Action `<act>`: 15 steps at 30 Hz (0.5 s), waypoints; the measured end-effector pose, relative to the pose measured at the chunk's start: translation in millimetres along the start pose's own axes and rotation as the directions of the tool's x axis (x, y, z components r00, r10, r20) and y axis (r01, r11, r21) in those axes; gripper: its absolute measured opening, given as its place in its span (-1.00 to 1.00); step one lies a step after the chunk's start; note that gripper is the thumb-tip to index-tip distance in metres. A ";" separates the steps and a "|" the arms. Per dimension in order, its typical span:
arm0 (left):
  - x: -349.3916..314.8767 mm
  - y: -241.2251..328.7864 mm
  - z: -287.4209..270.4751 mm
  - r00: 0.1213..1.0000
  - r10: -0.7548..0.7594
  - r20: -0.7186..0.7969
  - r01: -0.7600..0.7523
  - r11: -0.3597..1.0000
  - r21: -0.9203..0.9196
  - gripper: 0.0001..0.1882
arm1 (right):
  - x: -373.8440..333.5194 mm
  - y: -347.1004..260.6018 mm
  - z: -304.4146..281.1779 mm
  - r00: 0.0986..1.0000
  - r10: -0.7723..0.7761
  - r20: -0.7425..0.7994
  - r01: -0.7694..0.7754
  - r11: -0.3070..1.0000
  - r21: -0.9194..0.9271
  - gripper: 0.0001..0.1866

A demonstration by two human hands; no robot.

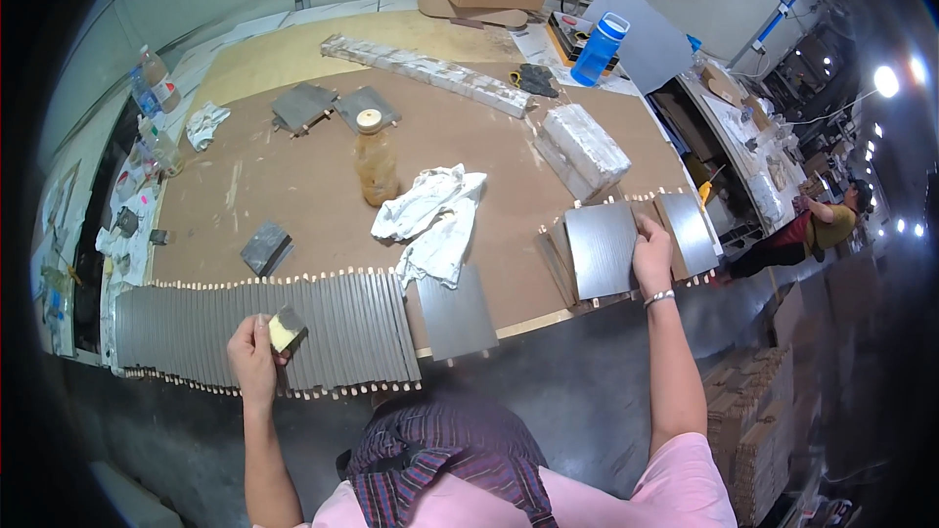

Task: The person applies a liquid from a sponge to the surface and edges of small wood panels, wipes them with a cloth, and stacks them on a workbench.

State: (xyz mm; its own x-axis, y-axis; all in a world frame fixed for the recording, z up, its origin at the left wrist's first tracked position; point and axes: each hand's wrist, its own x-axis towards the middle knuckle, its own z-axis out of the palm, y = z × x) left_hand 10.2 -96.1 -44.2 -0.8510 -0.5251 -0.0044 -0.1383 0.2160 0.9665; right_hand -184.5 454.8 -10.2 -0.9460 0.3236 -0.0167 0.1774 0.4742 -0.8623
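My left hand [254, 357] pinches a small sponge block [285, 330], pale yellow with a dark grey top. It is over a long row of grey slats [347, 328] standing packed on edge, with pale wooden pegs along both ends. My right hand [653, 256] grips the right edge of a flat grey panel [599, 252], thumb and fingers closed on it. More pegged panels stand just left of that one, and another grey panel [688, 232] lies to its right. Between my hands, a single grey panel [460, 315] lies at the table's front edge, partly under a white cloth [440, 220].
A jar [375, 161] of amber liquid stands behind the cloth. A dark block [266, 248] sits left. Farther back are a whitish bar [430, 73], a wrapped block [584, 149], dark gloves [534, 79] and a blue bottle [599, 51]. A person [831, 220] stands far right.
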 end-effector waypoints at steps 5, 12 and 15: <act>-2.6 -5.4 -5.4 1.000 -0.001 -0.010 0.001 1.000 -0.015 -0.69 | -85.6 -53.1 70.6 0.860 -0.503 0.085 0.508 0.827 -0.241 -0.65; -1.3 0.6 2.2 1.000 0.003 0.005 -0.003 0.999 -0.054 -0.69 | -179.8 -16.7 207.1 0.874 -0.184 0.450 0.450 0.658 -0.604 -0.02; -2.3 2.3 -1.2 1.000 -0.005 -0.005 0.005 1.000 -0.003 -0.70 | -192.9 -22.2 219.8 0.871 -0.246 0.426 0.489 0.530 -0.693 0.00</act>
State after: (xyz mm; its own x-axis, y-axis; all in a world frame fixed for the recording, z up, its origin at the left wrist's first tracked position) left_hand 12.4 -95.4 -41.7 -0.8479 -0.5301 -0.0082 -0.1411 0.2107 0.9673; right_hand -65.5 201.9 -99.1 -0.9829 -0.1834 -0.0181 -0.1802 0.9769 -0.1145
